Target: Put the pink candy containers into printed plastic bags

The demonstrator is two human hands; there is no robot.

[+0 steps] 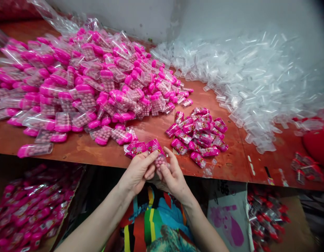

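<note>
Both hands close over the table's near edge. Left hand [141,169]: thumb and fingers pinched together at the upper end of a small clear container [160,161] of pink balls. Right hand [173,176]: curled, thumb pressing the container's side. Printed pink wrappers [143,145] just beyond the fingers. Reddish-brown table [235,161]: pink-capped containers [80,87] heaped left, wrapped packs [200,133] centre-right, clear tubes [230,77] piled right against a pale wall [141,17]. Below, left: pink packs [33,206].
</note>
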